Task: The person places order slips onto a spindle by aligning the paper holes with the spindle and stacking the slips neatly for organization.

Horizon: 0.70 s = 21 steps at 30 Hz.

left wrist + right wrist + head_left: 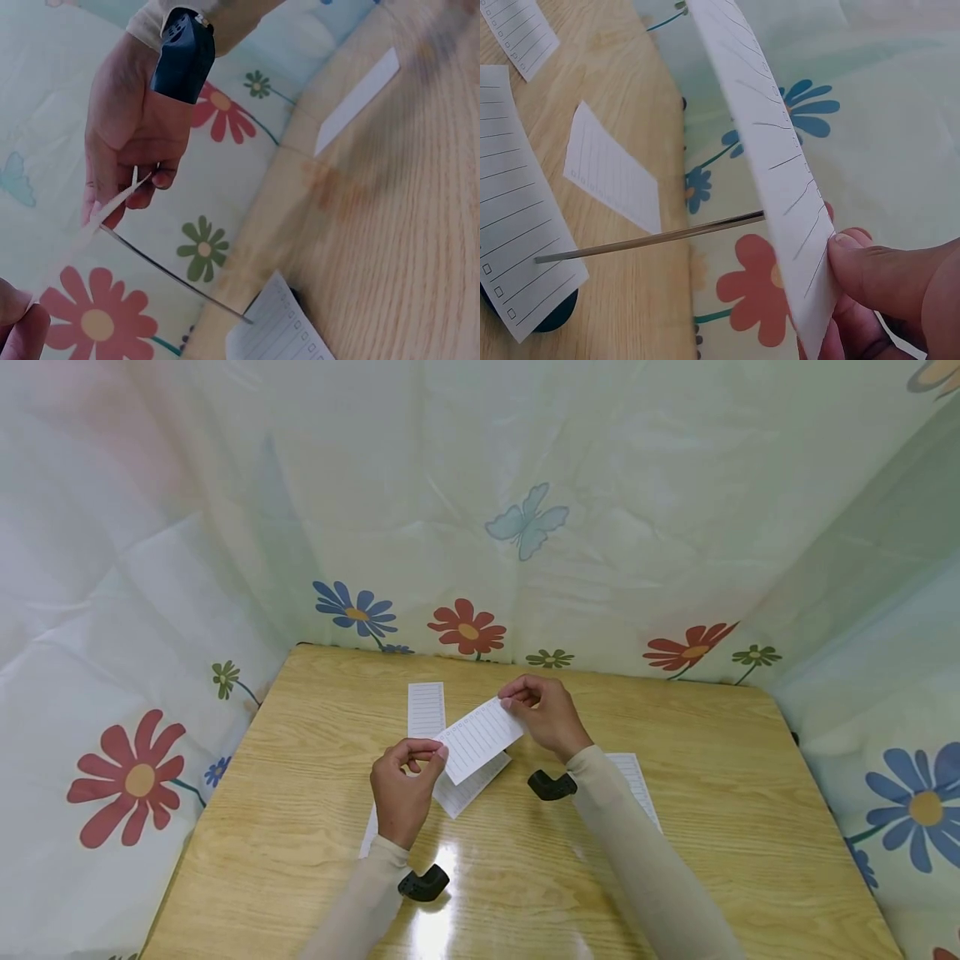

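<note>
A white slip printed with ruled lines and small boxes point(480, 742) is held slanting above the table. My left hand point(403, 789) pinches its left end between thumb and fingers, and my right hand point(551, 717) pinches the opposite end. Below it, a thin metal spike point(649, 240) stands up through another lined slip point(517, 187) that lies over a dark round base point(561, 311). The spike's upper end reaches the held slip in both wrist views; I cannot tell whether it pierces it. From the head view the spike is hidden behind the paper.
More lined slips lie on the wooden table point(742, 827): one at the back point(426, 708), one partly under the right sleeve point(636, 781), one beside the left wrist point(368, 837). Black wrist cameras stick out from both sleeves. A flowered curtain point(600, 568) surrounds the table.
</note>
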Each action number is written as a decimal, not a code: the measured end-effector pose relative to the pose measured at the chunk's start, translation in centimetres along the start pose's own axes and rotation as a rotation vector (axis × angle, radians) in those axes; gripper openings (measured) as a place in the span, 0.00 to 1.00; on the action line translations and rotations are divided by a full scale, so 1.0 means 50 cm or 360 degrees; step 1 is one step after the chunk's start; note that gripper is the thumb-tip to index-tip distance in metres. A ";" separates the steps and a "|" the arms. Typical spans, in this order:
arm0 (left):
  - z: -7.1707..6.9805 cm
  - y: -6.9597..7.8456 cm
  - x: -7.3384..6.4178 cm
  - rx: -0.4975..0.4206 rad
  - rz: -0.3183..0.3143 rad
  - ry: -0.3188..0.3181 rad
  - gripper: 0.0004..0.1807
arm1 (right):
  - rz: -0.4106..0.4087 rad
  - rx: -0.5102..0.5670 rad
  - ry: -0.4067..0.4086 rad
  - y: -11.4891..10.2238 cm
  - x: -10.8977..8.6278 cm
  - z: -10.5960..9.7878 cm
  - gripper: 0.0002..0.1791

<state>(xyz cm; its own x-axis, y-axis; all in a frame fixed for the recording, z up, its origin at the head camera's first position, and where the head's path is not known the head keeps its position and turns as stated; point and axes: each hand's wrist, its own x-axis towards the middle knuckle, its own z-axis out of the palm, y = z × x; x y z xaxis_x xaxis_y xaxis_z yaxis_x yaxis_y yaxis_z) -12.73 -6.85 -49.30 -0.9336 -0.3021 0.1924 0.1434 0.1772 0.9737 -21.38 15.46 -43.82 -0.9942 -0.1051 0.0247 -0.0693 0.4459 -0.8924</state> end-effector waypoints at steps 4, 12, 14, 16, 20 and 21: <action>0.000 0.001 -0.002 0.0009 0.0002 0.0001 0.03 | 0.0023 0.0015 -0.0011 0.002 -0.002 0.001 0.03; -0.001 -0.002 -0.004 0.0030 0.0025 0.0014 0.03 | -0.0009 0.0000 0.0007 0.002 -0.005 0.000 0.03; -0.001 -0.003 -0.004 0.0029 0.0025 0.0018 0.04 | -0.0010 0.0009 -0.0001 0.003 -0.004 0.001 0.03; -0.001 -0.004 -0.004 0.0032 0.0024 0.0025 0.04 | -0.0004 0.0011 -0.0012 0.006 -0.004 0.002 0.03; 0.000 -0.004 -0.005 0.0045 0.0028 0.0038 0.04 | 0.0000 0.0014 -0.0024 0.011 -0.004 0.005 0.03; 0.001 -0.004 -0.005 0.0050 0.0028 0.0040 0.05 | -0.0002 0.0016 -0.0024 0.012 -0.004 0.005 0.03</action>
<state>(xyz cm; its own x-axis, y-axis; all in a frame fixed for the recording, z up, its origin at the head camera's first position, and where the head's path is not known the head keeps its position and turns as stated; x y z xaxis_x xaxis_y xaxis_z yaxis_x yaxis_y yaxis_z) -12.50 -6.78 -49.53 -0.9224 -0.3223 0.2130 0.1489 0.2120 0.9659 -21.19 15.53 -44.46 -0.9927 -0.1187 0.0190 -0.0694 0.4368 -0.8969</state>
